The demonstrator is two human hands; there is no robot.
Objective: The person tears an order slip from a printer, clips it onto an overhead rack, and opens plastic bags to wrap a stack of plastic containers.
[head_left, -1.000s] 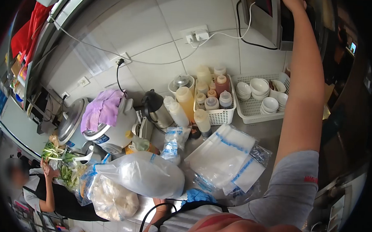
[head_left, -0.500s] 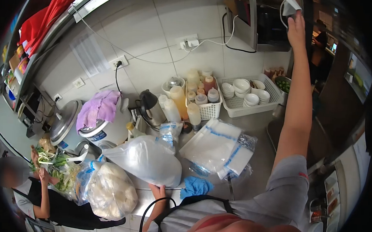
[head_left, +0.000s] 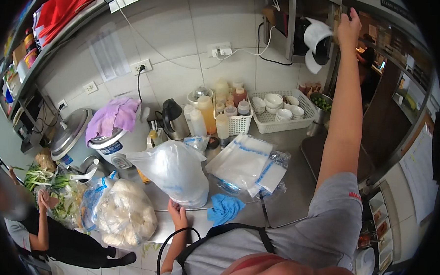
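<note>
My left hand [head_left: 177, 217] is at the counter's front edge, fingers apart and stretched toward the base of a bulging translucent plastic bag [head_left: 175, 177]. It seems to touch the bag's lower side without gripping it. A crumpled blue cloth [head_left: 225, 209] lies to the right of that hand. High at the upper right, my right hand [head_left: 349, 31] is raised beside the metal shelf frame, its visible fingers apart. Just left of it a curled strip of white paper [head_left: 317, 36] hangs in front of a dark device. No grip on the paper shows.
Packs of clear plastic bags [head_left: 241, 155] lie mid-counter. Behind are a basket of sauce bottles [head_left: 239, 123], a tray of white bowls [head_left: 279, 124] and a kettle [head_left: 175, 118]. A bag of pale round food [head_left: 126, 214] and greens stand left, beside a co-worker [head_left: 53, 243].
My right hand has come away from the white paper, which now hangs curled to its left. The translucent bag stands more upright near my left hand. The view has shifted slightly.
</note>
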